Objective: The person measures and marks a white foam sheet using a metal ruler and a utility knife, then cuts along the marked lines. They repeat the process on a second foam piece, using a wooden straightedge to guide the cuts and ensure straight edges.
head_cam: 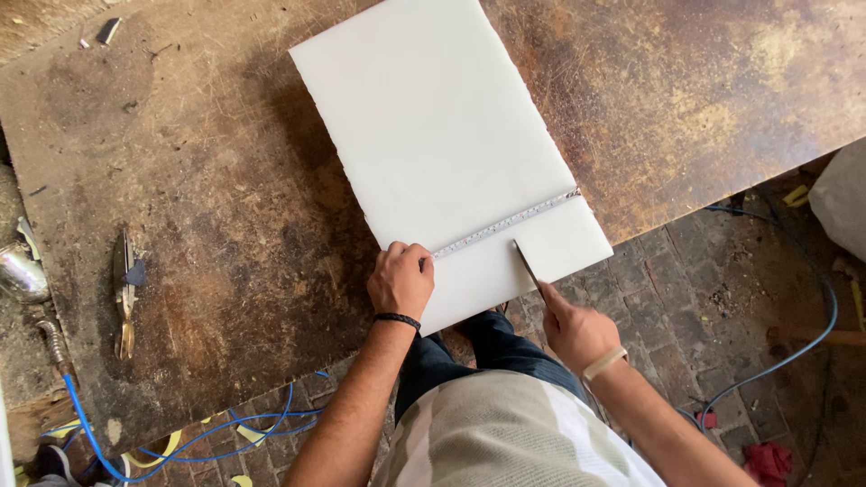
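White rectangular plastic sheet [442, 144] at near edge of stained brown worktop [225, 207]. Left hand [401, 280] pins steel tape measure [505, 223] flat across sheet. Right hand [577, 332] closed on thin metal blade [528, 264], tip just below tape. No finished line visible; marking apparently just starting.

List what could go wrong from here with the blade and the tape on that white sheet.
1. The tape measure is pinned only by the left hand at one end, so it might shift and spoil the mark.
2. The right hand holds the thin blade near that hand; a slip could cut it.
3. The white sheet overhangs the table edge and may tip.
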